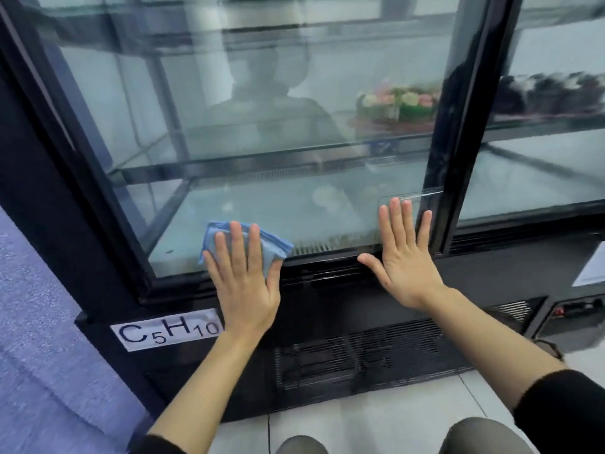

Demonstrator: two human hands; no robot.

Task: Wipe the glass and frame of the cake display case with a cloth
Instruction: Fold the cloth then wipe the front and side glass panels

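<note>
The cake display case fills the view, with a glass door (pixel 262 126) set in a black frame (pixel 82 178). My left hand (pixel 244 283) lies flat, fingers spread, pressing a folded blue cloth (pixel 271 245) against the lower part of the glass just above the bottom frame rail. My right hand (pixel 404 260) rests flat and open on the glass near the door's right edge, its thumb over the bottom rail, holding nothing. The black vertical frame post (pixel 458 158) stands just right of it.
A decorated cake (pixel 397 104) sits on the inner shelf, and dark cakes (pixel 553 93) behind the right pane. Below are a black vent grille (pixel 360 352), a white "C5H10" label (pixel 167 330) and white floor tiles (pixel 376 421). A blue-grey surface (pixel 39 322) lies at left.
</note>
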